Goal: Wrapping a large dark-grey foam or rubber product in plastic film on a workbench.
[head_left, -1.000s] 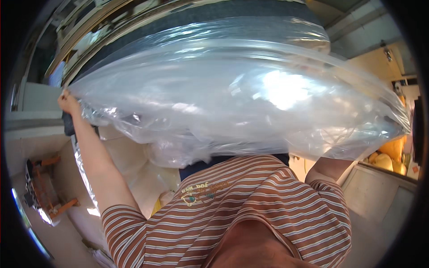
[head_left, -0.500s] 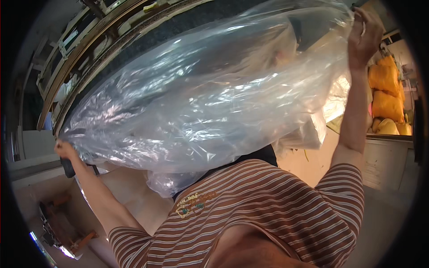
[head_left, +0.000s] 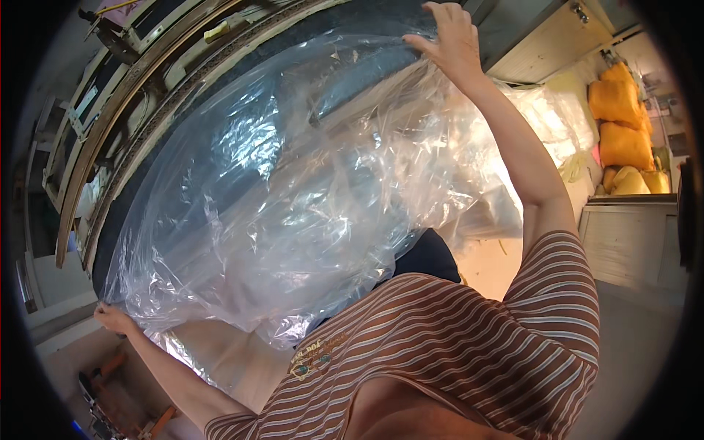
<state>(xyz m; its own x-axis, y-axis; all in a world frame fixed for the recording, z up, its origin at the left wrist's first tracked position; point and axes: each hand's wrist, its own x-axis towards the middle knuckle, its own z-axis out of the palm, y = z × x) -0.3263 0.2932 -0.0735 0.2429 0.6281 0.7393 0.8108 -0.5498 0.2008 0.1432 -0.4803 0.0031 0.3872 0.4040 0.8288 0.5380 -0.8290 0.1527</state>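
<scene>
A large sheet of clear plastic film (head_left: 315,183), crinkled and shiny, spreads across the middle in front of my body. At the lower left, my left hand (head_left: 115,320) is closed with the film's corner pinched in its fingers. My right hand (head_left: 455,48) is up at the top, with thumb and fingers apart, just beyond the film's upper right edge; I see nothing held in it. A dark surface (head_left: 301,33) lies under and behind the film. Over to the right, the film bunches in bright folds below my right forearm.
Long wooden rails (head_left: 110,125) curve along the far left, with a small yellow piece (head_left: 217,31) on them. Orange bundles (head_left: 620,110) are stacked at the right above a pale cabinet (head_left: 631,235). A pale panel with a latch (head_left: 554,44) stands at the upper right.
My right hand has moved left and its fingers have come off the film. My left hand has moved down toward me, still holding the corner. The film has sunk and spread flatter.
</scene>
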